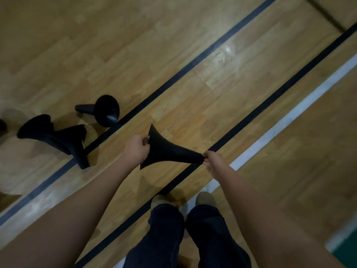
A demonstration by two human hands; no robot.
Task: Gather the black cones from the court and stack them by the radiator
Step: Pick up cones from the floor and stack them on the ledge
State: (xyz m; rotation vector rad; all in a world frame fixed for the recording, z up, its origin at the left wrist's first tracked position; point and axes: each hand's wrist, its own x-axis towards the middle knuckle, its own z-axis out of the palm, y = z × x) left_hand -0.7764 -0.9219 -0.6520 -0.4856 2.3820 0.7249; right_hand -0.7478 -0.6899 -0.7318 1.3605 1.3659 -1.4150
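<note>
Head view: both hands (135, 149) grip a cone (170, 152)

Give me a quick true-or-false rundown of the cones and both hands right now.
1. The left hand and the right hand hold one black cone between them. True.
2. The right hand grips the wide base. False: it pinches the narrow tip, and the left hand holds the base.
3. A lone cone lies on its side on the floor. True.
4. The cluster of cones stands upright. False: it lies tipped over.
5. A radiator is in view. False: none shows.
</note>
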